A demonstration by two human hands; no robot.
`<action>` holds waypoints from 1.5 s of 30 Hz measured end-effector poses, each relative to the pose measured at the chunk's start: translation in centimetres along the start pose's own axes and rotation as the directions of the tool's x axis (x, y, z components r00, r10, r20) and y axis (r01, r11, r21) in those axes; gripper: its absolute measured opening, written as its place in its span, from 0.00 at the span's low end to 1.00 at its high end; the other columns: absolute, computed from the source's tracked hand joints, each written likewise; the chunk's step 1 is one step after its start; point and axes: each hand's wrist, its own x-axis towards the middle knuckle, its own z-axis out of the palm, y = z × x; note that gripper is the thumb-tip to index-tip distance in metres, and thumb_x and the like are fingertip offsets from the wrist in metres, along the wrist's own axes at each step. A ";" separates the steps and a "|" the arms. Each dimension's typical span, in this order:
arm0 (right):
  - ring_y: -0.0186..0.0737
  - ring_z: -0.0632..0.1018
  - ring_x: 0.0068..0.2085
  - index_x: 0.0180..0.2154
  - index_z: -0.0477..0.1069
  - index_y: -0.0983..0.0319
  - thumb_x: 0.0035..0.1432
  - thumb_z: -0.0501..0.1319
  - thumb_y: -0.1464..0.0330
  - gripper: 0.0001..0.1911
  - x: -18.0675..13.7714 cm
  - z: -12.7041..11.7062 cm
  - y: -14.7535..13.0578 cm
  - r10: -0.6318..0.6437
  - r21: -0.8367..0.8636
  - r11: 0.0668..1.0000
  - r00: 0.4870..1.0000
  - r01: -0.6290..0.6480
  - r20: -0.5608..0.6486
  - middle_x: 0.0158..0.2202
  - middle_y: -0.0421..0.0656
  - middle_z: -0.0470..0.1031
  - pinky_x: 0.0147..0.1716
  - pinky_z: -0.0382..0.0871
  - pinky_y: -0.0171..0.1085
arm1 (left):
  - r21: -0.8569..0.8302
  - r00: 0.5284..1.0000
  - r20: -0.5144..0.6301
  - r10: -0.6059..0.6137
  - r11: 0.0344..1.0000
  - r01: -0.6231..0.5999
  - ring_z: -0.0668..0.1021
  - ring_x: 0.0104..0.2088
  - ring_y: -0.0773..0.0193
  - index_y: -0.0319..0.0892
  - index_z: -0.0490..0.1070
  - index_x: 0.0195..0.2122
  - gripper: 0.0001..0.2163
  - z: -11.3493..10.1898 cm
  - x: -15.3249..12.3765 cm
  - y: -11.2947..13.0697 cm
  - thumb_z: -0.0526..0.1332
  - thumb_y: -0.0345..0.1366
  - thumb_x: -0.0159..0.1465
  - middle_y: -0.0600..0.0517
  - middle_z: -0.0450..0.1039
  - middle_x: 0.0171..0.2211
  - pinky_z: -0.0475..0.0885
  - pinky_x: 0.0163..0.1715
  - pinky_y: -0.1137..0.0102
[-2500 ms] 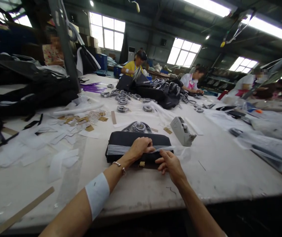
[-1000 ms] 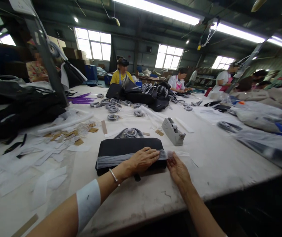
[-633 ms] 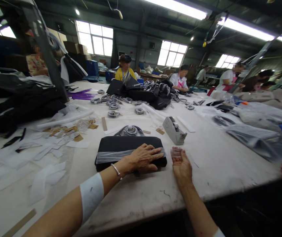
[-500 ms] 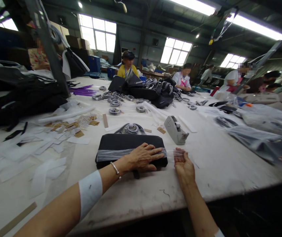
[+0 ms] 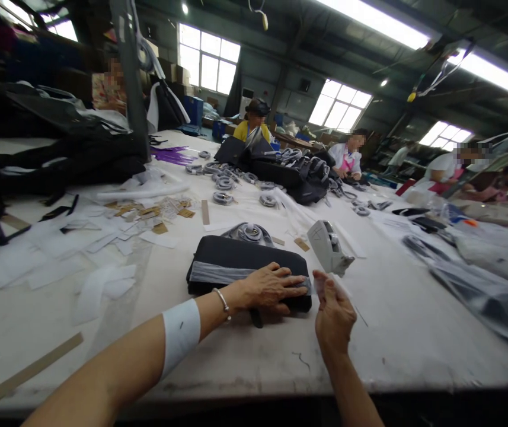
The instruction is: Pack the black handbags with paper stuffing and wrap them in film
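Observation:
A black folded bag [image 5: 254, 255] lies flat before me, with a translucent plastic strip [image 5: 218, 273] running across its front. My left hand [image 5: 271, 289] presses on the bag's right part, palm down and fingers spread over the strip. Just past the bag's right end, my right hand [image 5: 336, 323] has its fingers curled and its thumb pressed in, pinching clear plastic film [image 5: 340, 284]. How far this film joins the strip is hard to make out. Behind the right hand stands a grey tape dispenser [image 5: 328, 246], tipped slightly. A coiled grey strap [image 5: 251, 232] sits behind the bag.
White sheets [image 5: 49, 249] and brown tags [image 5: 160, 228] are scattered at left. Farther back are coiled straps [image 5: 223, 182], a pile of black bags [image 5: 275, 175] and purple strips [image 5: 171, 155]. Plastic-wrapped goods [image 5: 471, 290] lie at right. Co-workers sit across the table [image 5: 191, 356].
My right hand has turned and its fingers have curled from a loose open pose into a pinch on the film. My left hand stays on the bag. The whole view has shifted and tilted.

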 end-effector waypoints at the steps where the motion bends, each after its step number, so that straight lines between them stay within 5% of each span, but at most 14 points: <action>1: 0.44 0.76 0.49 0.42 0.76 0.62 0.56 0.63 0.58 0.17 -0.4 0.5 0.1 -0.017 -0.099 0.995 1.000 0.019 0.025 0.45 0.45 0.78 0.55 0.66 0.45 | -0.001 1.000 0.002 -0.001 1.000 0.001 0.65 0.55 0.54 0.53 0.57 0.61 0.28 0.0 0.0 0.0 0.61 0.47 0.61 0.51 0.58 0.63 0.60 0.49 0.62; 4: 0.46 0.74 0.53 0.47 0.75 0.62 0.58 0.60 0.56 0.21 -1.3 1.7 0.5 -0.067 -0.306 0.947 0.991 0.100 0.117 0.49 0.46 0.76 0.56 0.63 0.45 | -0.009 1.000 -0.018 -0.005 1.000 0.005 0.67 0.54 0.53 0.51 0.59 0.60 0.27 0.1 0.0 0.0 0.61 0.47 0.61 0.49 0.60 0.62 0.61 0.48 0.61; 8: 0.47 0.71 0.56 0.51 0.73 0.63 0.60 0.57 0.54 0.25 -1.8 2.8 1.2 -0.134 -0.383 0.898 0.963 0.219 0.235 0.53 0.48 0.73 0.58 0.60 0.45 | -0.077 0.996 -0.087 -0.006 0.997 0.000 0.68 0.53 0.52 0.45 0.66 0.54 0.24 0.8 0.2 -0.4 0.62 0.48 0.59 0.46 0.67 0.56 0.61 0.51 0.60; 13: 0.48 0.66 0.60 0.54 0.70 0.63 0.63 0.51 0.54 0.26 -2.0 3.3 2.1 -0.179 -0.436 0.828 0.903 0.354 0.392 0.55 0.50 0.71 0.61 0.54 0.50 | -0.363 0.976 -0.140 -0.169 0.925 0.108 0.73 0.46 0.56 0.39 0.73 0.38 0.08 1.7 1.0 -1.5 0.58 0.32 0.58 0.45 0.75 0.41 0.65 0.50 0.64; 18: 0.50 0.64 0.61 0.51 0.71 0.62 0.65 0.49 0.56 0.23 -1.7 3.4 3.4 -0.293 -0.478 0.699 0.823 0.531 0.486 0.53 0.51 0.72 0.62 0.48 0.56 | -0.663 0.830 -0.188 -0.525 0.692 0.287 0.74 0.37 0.64 0.38 0.69 0.34 0.12 1.3 0.7 -2.7 0.49 0.23 0.53 0.49 0.74 0.35 0.69 0.42 0.70; 21: 0.49 0.70 0.56 0.46 0.74 0.62 0.66 0.50 0.61 0.19 -1.5 3.5 4.3 -0.366 -0.487 0.548 0.718 0.680 0.592 0.48 0.50 0.76 0.63 0.45 0.57 | -0.712 0.747 -0.223 -0.626 0.628 0.314 0.73 0.39 0.65 0.38 0.66 0.39 0.13 1.0 0.3 -3.1 0.47 0.25 0.56 0.49 0.71 0.38 0.69 0.41 0.70; 24: 0.49 0.70 0.57 0.47 0.73 0.62 0.66 0.49 0.66 0.17 -1.6 3.7 4.6 -0.365 -0.470 0.349 0.580 0.811 0.728 0.48 0.48 0.76 0.62 0.42 0.60 | -0.842 0.672 -0.206 -0.711 0.478 0.248 0.71 0.36 0.66 0.40 0.66 0.38 0.09 0.7 0.1 -3.3 0.49 0.30 0.59 0.52 0.69 0.35 0.68 0.37 0.72; 27: 0.50 0.62 0.63 0.54 0.68 0.59 0.67 0.48 0.69 0.19 -1.9 4.1 4.3 -0.327 -0.475 0.178 0.508 0.862 0.797 0.55 0.46 0.71 0.62 0.40 0.61 | -0.949 0.620 -0.161 -0.768 0.293 0.116 0.70 0.31 0.67 0.39 0.66 0.35 0.08 0.4 0.1 -3.2 0.52 0.38 0.63 0.53 0.69 0.31 0.67 0.33 0.73; 32: 0.51 0.55 0.65 0.60 0.61 0.54 0.67 0.47 0.70 0.22 -2.4 4.4 3.3 -0.257 -0.455 0.000 0.439 0.891 0.861 0.62 0.41 0.63 0.62 0.39 0.60 | -0.991 0.627 -0.116 -0.770 0.046 -0.126 0.70 0.24 0.70 0.39 0.66 0.39 0.17 0.5 0.1 -3.3 0.53 0.50 0.64 0.56 0.68 0.23 0.65 0.28 0.74; 38: 0.52 0.55 0.65 0.63 0.56 0.50 0.66 0.48 0.69 0.25 -2.5 4.4 3.0 -0.227 -0.445 -0.059 0.422 0.893 0.878 0.64 0.38 0.59 0.62 0.40 0.61 | -0.949 0.493 -0.077 -0.867 -0.088 -0.302 0.56 0.13 0.76 0.39 0.66 0.31 0.21 0.0 0.0 -3.6 0.56 0.56 0.61 0.64 0.52 0.13 0.61 0.19 0.75; 42: 0.53 0.54 0.66 0.62 0.59 0.49 0.65 0.49 0.68 0.24 -2.6 4.4 3.0 -0.238 -0.451 -0.028 0.432 0.892 0.870 0.64 0.38 0.60 0.62 0.40 0.61 | -0.950 0.413 -0.089 -0.906 -0.047 -0.309 0.51 0.12 0.76 0.40 0.66 0.30 0.23 -1.7 -2.3 -4.2 0.52 0.58 0.62 0.66 0.44 0.11 0.61 0.19 0.75; 45: 0.52 0.54 0.66 0.61 0.60 0.49 0.66 0.49 0.67 0.23 -2.7 4.4 3.0 -0.245 -0.449 -0.004 0.435 0.893 0.867 0.64 0.39 0.59 0.62 0.40 0.61 | -0.983 0.288 -0.179 -0.941 0.179 -0.027 0.56 0.13 0.73 0.41 0.67 0.32 0.23 -3.5 -5.9 -4.5 0.49 0.57 0.64 0.63 0.51 0.13 0.60 0.19 0.75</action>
